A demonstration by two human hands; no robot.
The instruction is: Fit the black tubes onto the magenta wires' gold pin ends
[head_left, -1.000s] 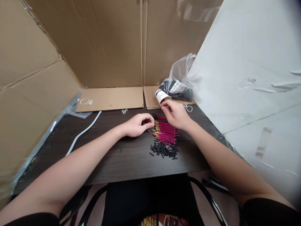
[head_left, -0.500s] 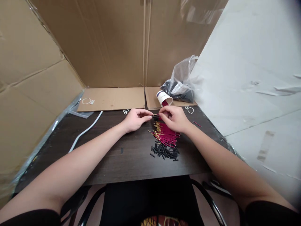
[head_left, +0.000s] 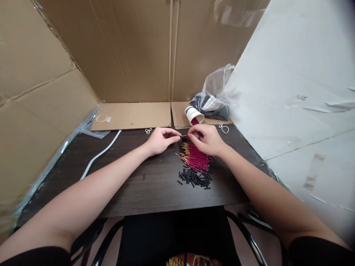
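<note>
My left hand (head_left: 162, 141) pinches thumb against fingers behind the pile; whatever is between its fingertips is too small to make out. Just to its right, my right hand (head_left: 206, 139) is closed on a thin red wire with a gold tip, which points at the left fingertips. Under and before the right hand lies a heap of red wires (head_left: 198, 158), their gold ends mostly facing left. Short black tubes (head_left: 195, 178) are piled on the near side of that heap. Several dark pieces below the fingertips are partly hidden by the hands.
Behind the right hand a white paper cup (head_left: 192, 115) lies tipped with red wires inside. A clear bag (head_left: 213, 101) of black pieces stands behind it. Rubber bands (head_left: 148, 131), a pale tube (head_left: 101, 151) and a loose red wire (head_left: 233, 145) lie on the dark table (head_left: 130, 195). Cardboard walls surround it.
</note>
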